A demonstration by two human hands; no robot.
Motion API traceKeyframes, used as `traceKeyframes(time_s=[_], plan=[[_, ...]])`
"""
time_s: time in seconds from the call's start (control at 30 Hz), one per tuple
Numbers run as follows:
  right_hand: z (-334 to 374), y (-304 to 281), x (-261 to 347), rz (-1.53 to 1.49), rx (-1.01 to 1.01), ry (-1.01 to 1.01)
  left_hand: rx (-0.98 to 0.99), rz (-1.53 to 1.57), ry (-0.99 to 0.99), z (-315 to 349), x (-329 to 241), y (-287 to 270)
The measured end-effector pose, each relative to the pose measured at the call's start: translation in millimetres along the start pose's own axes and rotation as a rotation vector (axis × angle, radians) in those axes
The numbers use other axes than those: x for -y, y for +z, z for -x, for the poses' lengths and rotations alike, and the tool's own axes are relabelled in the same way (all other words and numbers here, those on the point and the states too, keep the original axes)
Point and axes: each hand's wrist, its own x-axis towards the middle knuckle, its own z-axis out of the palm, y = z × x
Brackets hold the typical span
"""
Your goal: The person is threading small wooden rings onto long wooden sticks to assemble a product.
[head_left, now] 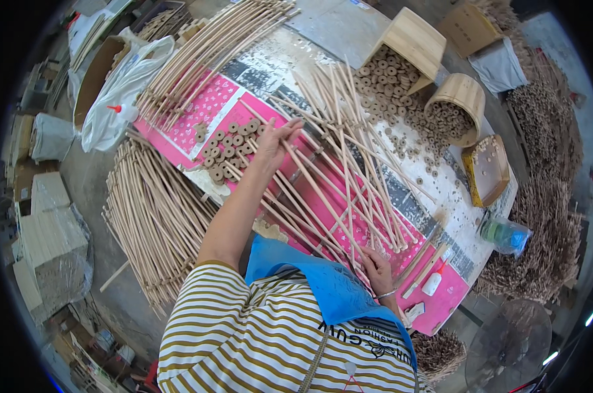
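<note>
My left hand (275, 141) reaches out over the pink-covered table (205, 105) and pinches the far end of a long thin wooden stick (323, 196). My right hand (377, 267), close to my body, grips the near end of the same stick. Several similar sticks (362, 157) lie fanned across the table under it. A cluster of small wooden rings (228, 147) sits just left of my left hand.
Bundles of long sticks (152, 209) lie on the floor at left and at the table's far end (205, 52). Two tipped wooden buckets (463, 98) spill rings at the back right. A small glue bottle (432, 283), a white plastic bag (123, 85) and cartons surround the table.
</note>
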Motion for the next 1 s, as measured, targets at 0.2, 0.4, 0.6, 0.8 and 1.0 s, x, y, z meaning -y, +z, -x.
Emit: traceKeyframes(time_s=[0.2,0.4,0.6,0.8,1.0], plan=[[-14,5,20,-0.168,0.089,0.117,0.089,0.063,0.015,12,-6,35],[-20,18,61,-0.452,0.295,0.269,0.303,0.005,-0.193,24,-16,52],[-100,39,71,-0.308,0.153,0.014,0.361,-0.241,-0.309,75,58,81],[-165,1,55,0.673,-0.355,-0.61,0.066,-0.376,-0.233,108,67,14],[-138,39,-33,0.029,0.139,-0.065,-0.088,-0.615,-0.417,162,46,-95]])
